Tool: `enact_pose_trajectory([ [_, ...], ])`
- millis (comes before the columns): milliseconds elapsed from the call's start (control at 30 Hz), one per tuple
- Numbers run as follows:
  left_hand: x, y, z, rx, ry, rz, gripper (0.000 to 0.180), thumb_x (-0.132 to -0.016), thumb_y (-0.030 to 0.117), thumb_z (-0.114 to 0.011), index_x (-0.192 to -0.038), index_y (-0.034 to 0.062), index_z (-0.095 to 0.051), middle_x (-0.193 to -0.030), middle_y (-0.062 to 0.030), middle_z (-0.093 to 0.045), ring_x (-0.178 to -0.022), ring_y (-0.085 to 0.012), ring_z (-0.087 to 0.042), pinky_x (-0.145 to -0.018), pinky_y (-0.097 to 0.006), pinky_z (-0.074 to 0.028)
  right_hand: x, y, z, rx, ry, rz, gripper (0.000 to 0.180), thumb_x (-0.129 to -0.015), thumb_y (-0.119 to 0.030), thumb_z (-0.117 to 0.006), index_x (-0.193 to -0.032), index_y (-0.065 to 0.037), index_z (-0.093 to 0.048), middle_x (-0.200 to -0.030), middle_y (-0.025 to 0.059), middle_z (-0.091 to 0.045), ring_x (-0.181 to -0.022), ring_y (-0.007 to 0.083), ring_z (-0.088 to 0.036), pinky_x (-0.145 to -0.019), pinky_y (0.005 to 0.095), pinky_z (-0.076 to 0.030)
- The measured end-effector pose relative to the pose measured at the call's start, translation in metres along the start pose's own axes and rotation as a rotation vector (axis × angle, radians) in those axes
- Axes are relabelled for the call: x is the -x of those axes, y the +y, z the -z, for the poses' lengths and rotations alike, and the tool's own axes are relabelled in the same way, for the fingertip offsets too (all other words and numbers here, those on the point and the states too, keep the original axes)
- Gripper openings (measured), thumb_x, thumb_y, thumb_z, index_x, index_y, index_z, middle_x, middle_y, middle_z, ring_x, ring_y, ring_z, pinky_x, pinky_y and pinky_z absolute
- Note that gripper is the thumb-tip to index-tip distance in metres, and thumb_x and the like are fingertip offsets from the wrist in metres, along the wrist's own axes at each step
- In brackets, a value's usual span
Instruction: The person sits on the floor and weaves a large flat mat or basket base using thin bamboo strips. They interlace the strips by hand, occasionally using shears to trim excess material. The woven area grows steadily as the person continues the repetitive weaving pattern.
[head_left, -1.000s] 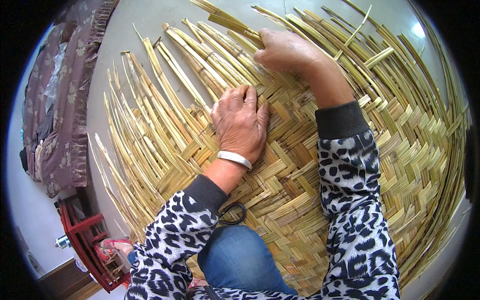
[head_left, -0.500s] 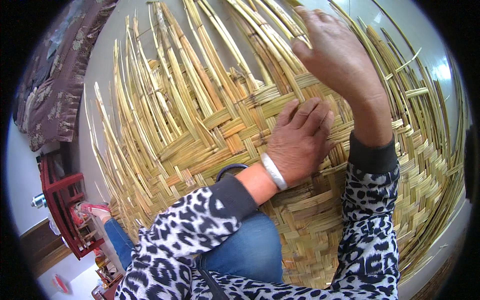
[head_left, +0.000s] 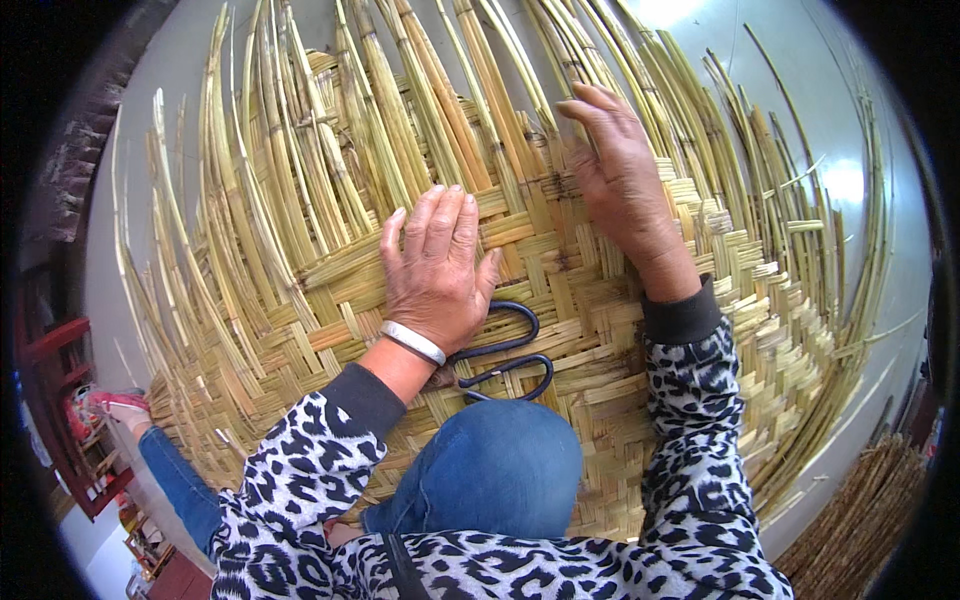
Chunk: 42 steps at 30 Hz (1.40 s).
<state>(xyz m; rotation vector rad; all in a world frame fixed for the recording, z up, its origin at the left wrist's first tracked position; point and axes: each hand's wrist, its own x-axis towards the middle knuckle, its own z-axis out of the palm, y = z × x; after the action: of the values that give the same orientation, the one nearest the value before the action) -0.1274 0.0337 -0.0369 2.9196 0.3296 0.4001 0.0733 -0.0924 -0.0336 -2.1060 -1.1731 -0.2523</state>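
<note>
A large mat (head_left: 600,430) of plaited yellow-green split reeds spreads beneath both arms. Long unwoven reed strips (head_left: 430,90) fan out from its far edge. My left hand (head_left: 435,260) lies flat on the weave, fingers stretched forward and thumb apart, with a silver bangle at the wrist. Farther right, my right hand (head_left: 622,175) is over the base of the loose strips, fingers extended and slightly blurred; I see nothing held in it. Between my left wrist and my knee, scissors (head_left: 536,325) with dark loop handles rest on the mat, their blades hidden.
My bent knee (head_left: 490,465) in blue jeans presses in at the near side. Red wooden furniture (head_left: 60,345) stands at the far left, by a foot in a red shoe (head_left: 115,405). A bundle of brown stalks (head_left: 855,510) lies at lower right on the grey floor.
My left hand has moved left and flattened out, uncovering the scissors' handles. My right hand has come nearer and a little left. The whole view has shifted.
</note>
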Motion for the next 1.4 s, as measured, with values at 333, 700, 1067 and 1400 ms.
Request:
enact_pose_trajectory([
  [333,0.000,-0.004,0.002,0.108,0.132,-0.015,0.043,-0.083,0.019,-0.066,-0.124,0.0047,-0.060,-0.125,-0.0089,-0.056,-0.123,-0.0280,-0.047,-0.105,-0.048,-0.033,0.067,-0.051,0.016,0.125,-0.013,-0.183,0.019,-0.080,-0.006,-0.064,-0.099,-0.006,-0.068,-0.128,0.0149,-0.059,-0.128,0.0360,-0.046,-0.107,0.0447,-0.034],
  [700,0.000,-0.004,0.001,0.093,0.186,-0.007,0.042,-0.082,0.022,-0.064,-0.121,0.0044,-0.061,-0.124,-0.0075,-0.056,-0.123,-0.0250,-0.047,-0.104,-0.045,-0.032,0.063,-0.060,0.004,0.136,0.002,-0.316,0.030,-0.075,0.000,-0.059,-0.101,-0.011,-0.070,-0.132,0.0111,-0.057,-0.133,0.0344,-0.041,-0.112,0.0457,-0.028],
  [1067,0.000,-0.004,0.002,0.094,0.168,0.005,0.043,-0.083,0.020,-0.063,-0.124,0.0068,-0.060,-0.125,-0.0071,-0.055,-0.124,-0.0254,-0.047,-0.104,-0.046,-0.033,0.065,-0.059,0.001,0.173,-0.001,-0.246,0.026,-0.075,-0.005,-0.061,-0.098,-0.011,-0.069,-0.131,0.0104,-0.057,-0.130,0.0332,-0.044,-0.110,0.0469,-0.029],
  [1400,0.058,-0.032,0.050,0.169,-0.024,-0.118,0.038,-0.084,0.020,-0.064,-0.119,0.0075,-0.061,-0.139,-0.0128,-0.048,-0.134,-0.0312,-0.040,-0.109,-0.046,-0.033,0.077,-0.055,0.027,0.233,-0.060,-0.309,0.036,-0.074,-0.018,-0.074,-0.106,-0.005,-0.062,-0.132,0.0192,-0.053,-0.127,0.0372,-0.045,-0.109,0.0446,-0.033],
])
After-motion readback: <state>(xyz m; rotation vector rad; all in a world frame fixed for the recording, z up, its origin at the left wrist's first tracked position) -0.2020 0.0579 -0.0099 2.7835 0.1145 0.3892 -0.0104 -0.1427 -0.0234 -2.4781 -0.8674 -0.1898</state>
